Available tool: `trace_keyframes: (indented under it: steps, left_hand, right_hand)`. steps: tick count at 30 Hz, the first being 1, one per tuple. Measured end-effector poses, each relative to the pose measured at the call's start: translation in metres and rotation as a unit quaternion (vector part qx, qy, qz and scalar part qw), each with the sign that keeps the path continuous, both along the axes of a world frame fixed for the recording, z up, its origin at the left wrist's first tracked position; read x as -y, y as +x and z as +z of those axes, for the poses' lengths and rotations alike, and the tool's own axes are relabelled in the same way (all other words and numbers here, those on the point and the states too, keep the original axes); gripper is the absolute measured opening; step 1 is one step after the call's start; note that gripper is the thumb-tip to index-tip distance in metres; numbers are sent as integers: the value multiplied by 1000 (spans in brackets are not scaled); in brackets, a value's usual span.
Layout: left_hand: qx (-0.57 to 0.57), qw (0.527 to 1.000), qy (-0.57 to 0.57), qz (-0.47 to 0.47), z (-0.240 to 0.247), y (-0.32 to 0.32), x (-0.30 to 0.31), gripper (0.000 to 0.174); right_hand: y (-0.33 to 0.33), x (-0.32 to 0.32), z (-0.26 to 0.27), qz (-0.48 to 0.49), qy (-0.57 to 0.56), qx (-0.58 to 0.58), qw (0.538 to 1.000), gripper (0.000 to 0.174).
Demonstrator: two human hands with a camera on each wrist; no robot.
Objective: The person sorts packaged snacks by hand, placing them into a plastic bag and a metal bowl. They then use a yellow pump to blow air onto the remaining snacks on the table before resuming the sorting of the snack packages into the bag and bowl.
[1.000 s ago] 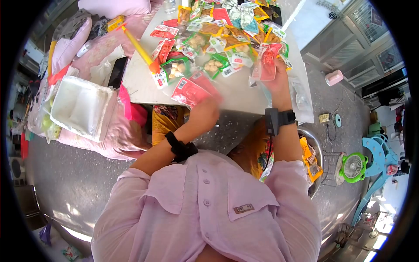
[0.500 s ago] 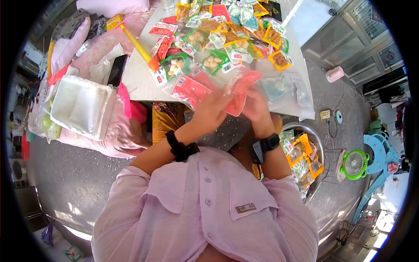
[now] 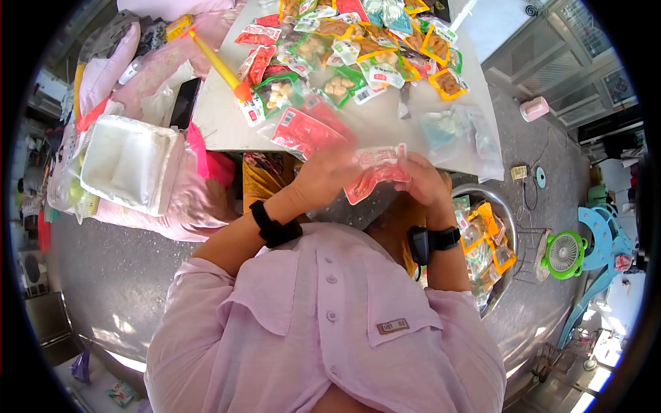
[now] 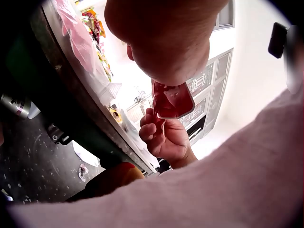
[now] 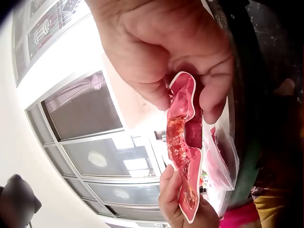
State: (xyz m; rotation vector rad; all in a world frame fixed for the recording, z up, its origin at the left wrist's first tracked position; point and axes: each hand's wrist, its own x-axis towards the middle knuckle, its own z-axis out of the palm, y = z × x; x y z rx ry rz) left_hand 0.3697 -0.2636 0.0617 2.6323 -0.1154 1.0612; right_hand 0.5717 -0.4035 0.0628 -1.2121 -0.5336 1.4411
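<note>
A red-and-clear plastic snack packet (image 3: 375,168) with pale lettering is held between both hands just off the table's near edge. My left hand (image 3: 322,180) grips its left end; in the right wrist view that hand's fingers (image 5: 169,192) close on the packet's lower end. The opposite end is pinched by my right hand (image 3: 425,182), whose thumb and fingers flank the packet (image 5: 178,137) in the right wrist view. Beside the left hand, more red packets (image 3: 303,129) lie at the table's front.
Orange-, green- and red-edged packets (image 3: 372,51) are heaped over the table (image 3: 227,131). A yellow stick (image 3: 217,65) lies at its left; clear bags (image 3: 458,131) lie at right. A metal basin (image 3: 515,227) of packets stands below. At left are a white foam box (image 3: 127,165) and phone (image 3: 184,103).
My right hand has brought the red packet from the pile's right side down and left toward my body. My left hand has shifted slightly right and now grips the packet's other end.
</note>
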Motion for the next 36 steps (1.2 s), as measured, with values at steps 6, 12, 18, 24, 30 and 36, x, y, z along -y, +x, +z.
trace_keyframes:
  steps: [6, 12, 18, 24, 30, 36]
  left_hand:
    - [-52, 997, -53, -5, 16, 0, 5, 26]
    - [-241, 858, -454, 8, 10, -2, 7, 44]
    - [-212, 817, -535, -22, -44, 9, -6, 23]
    - [-193, 874, -434, 100, -3, 3, -7, 23]
    - [-98, 975, -83, 184, 2, 5, 2, 27]
    - [-132, 965, -105, 198, -10, 11, 8, 11]
  right_hand:
    - [-12, 6, 11, -37, 13, 38, 999, 32]
    - [-12, 23, 32, 33, 44, 179, 982, 37]
    - [-19, 25, 3, -17, 82, 28, 996, 25]
    - [-21, 35, -18, -94, 92, 6, 991, 18]
    - [-18, 44, -22, -167, 35, 34, 985, 14]
    - [-26, 41, -20, -172, -8, 33, 984, 12]
